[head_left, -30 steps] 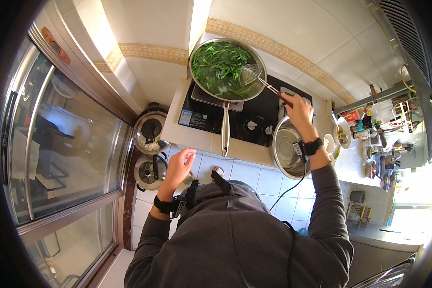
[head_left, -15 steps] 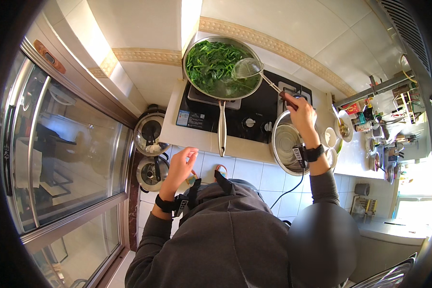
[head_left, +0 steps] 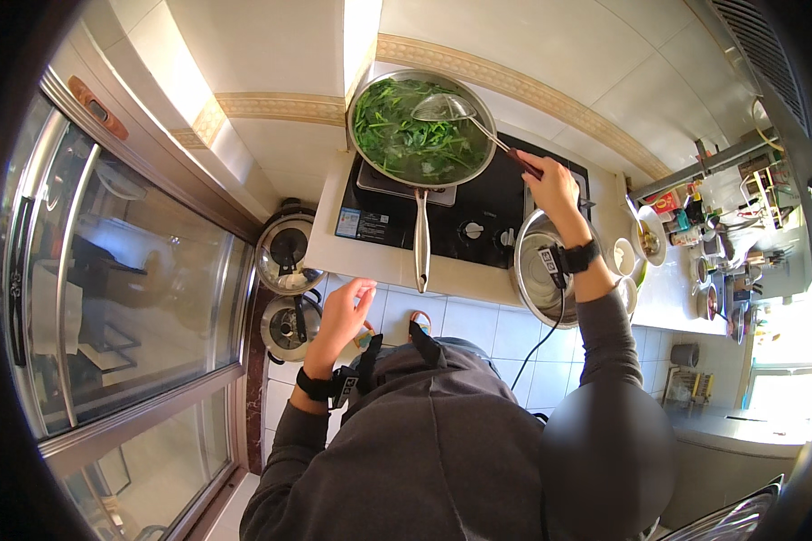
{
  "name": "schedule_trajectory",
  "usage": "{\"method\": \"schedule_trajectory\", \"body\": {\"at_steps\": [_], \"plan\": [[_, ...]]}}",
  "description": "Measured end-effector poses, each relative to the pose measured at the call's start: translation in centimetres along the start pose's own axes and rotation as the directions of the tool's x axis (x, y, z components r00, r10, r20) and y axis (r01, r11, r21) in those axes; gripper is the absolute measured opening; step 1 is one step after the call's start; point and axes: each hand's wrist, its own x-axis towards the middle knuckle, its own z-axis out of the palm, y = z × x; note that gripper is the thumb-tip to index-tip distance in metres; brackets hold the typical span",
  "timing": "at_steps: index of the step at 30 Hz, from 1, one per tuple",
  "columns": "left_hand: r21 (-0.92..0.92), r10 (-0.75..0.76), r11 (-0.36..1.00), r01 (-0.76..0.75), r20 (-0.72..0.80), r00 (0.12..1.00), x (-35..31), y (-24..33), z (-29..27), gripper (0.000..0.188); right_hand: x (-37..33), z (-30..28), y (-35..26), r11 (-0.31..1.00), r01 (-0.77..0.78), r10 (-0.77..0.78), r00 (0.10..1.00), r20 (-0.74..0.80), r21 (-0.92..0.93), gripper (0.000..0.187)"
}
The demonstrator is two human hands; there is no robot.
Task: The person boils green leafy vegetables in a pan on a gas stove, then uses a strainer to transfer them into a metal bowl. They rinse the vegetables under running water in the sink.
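Observation:
My right hand [head_left: 553, 187] grips the dark handle of a wire skimmer [head_left: 446, 107]. The skimmer's round mesh head lies over the greens near the far side of the pan. Leafy greens [head_left: 413, 135] float in cloudy green water inside a steel frying pan [head_left: 489, 162] with a long metal handle. That pan stands on the left burner of a black gas stove [head_left: 460, 215]. Short of the counter's front edge, left of the pan handle, my left hand [head_left: 345, 311] hovers with fingers curled together and nothing visible in them.
A large steel bowl [head_left: 524, 268] stands right of the stove, under my right wrist. Small white bowls [head_left: 620, 256] and a plate [head_left: 648, 236] sit farther right. At the left, lidded pots [head_left: 284, 253] stand by a glass sliding door [head_left: 153, 270]. A cable [head_left: 537, 347] hangs from my right wrist.
The skimmer head has moved left and slightly away from me across the pan, with my right hand following. The greens have spread lower in the water. My left hand is nearly unchanged.

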Motion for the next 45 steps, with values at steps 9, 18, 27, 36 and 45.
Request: {"method": "schedule_trajectory", "body": {"at_steps": [9, 18, 27, 36, 45], "plan": [[-0.004, 0.005, 1.000, -0.005, 0.018, 1.000, -0.6, -1.2, 0.2, 0.018, -3.9, -2.3, 2.3, 0.997, 0.040, -0.038, 0.999, 0.029, -0.059, 0.041], [-0.004, 0.022, 1.000, -0.022, -0.005, 1.000, -0.2, -0.4, -0.1, 0.018, -1.8, -3.9, -0.6, 0.987, 0.161, -0.162, 0.983, -0.088, -0.021, 0.043], [0.025, -0.011, 1.000, 0.014, -0.103, 0.995, -2.2, -1.0, -1.9, 0.017, 2.6, 3.6, -6.6, 0.974, 0.225, -0.225, 0.970, -0.093, -0.020, 0.042], [0.038, -0.060, 0.997, 0.064, -0.114, 0.992, -3.0, -1.5, -2.1, 0.016, 1.7, 6.9, -5.7, 0.963, 0.255, -0.259, 0.965, -0.040, -0.086, 0.042], [0.055, -0.023, 0.998, 0.026, -0.071, 0.997, -1.4, -0.3, -1.9, 0.018, -0.1, 6.5, -3.5, 0.953, 0.294, -0.300, 0.951, -0.080, -0.079, 0.042]]}}
